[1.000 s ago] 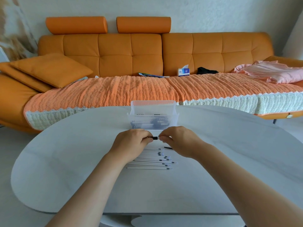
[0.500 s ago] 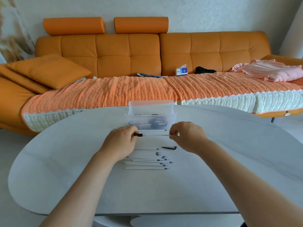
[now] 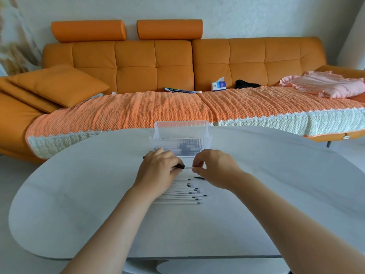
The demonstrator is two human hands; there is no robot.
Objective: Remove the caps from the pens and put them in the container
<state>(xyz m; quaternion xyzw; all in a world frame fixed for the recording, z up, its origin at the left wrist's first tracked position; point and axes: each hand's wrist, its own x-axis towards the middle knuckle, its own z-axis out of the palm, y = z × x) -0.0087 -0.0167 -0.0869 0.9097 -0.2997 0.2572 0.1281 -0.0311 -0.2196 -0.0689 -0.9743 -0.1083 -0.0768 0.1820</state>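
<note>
Your left hand (image 3: 158,171) and right hand (image 3: 215,169) meet just above the middle of the white table (image 3: 79,184), each pinching one end of a single pen (image 3: 188,168). Your left fingers are curled round its black cap (image 3: 180,166), and your right thumb and forefinger nip the white barrel. Cap and barrel touch end to end, though I cannot tell whether the cap is fully seated.

Just behind your knuckles, toward the table's far edge, stands the clear ribbed container (image 3: 180,143), with dark shapes showing blurred through its front wall. Below your hands, nearer to you, lies a row of white pens (image 3: 181,192), side by side, their small dark tips pointing right. A thin black piece (image 3: 199,177) lies on the surface just beside your right hand — too small to name.

Beyond the far edge runs an orange sofa (image 3: 237,62), with a tissue box (image 3: 218,86) and a pink garment (image 3: 325,86) on its seat.
</note>
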